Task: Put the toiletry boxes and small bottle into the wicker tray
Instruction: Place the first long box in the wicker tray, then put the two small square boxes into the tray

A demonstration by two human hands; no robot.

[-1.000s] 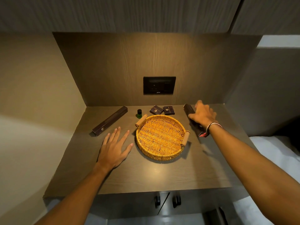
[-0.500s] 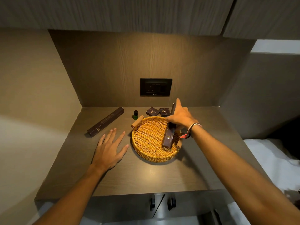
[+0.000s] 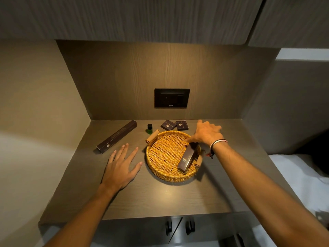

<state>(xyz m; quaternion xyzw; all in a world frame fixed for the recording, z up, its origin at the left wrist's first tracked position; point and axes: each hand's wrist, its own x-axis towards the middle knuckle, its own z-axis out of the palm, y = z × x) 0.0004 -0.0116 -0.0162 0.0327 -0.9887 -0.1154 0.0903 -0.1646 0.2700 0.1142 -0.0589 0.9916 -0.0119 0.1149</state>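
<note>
Landmark: the wicker tray (image 3: 165, 157), standing on the counter (image 3: 160, 196).

Nearest the viewer, the left hand (image 3: 121, 168) lies flat on the counter just left of the tray, fingers spread, holding nothing.

Inside the tray, against its right rim, lies one medium dark box (image 3: 188, 156), its near end up on the weave. The right hand (image 3: 206, 133) is over the tray's far right rim, fingers loosely extended; its thumb appears to touch the box's far end, but whether contact is kept cannot be told. It grips nothing firmly.

Left of the tray, well apart, a long dark box (image 3: 117, 137) lies diagonally. Just behind the tray's far left handle stands the small green bottle (image 3: 149, 128). Behind the far rim lie two small square boxes (image 3: 175, 125), side by side.

Judgement: one item placed, four outstanding. For the step in hand, the right hand should clear the rim without nudging the box, then take the nearest square box. The long box may overhang the tray; laying it across the middle seems soundest. The bottle should go in last, wedged against a box so it does not roll.
</note>
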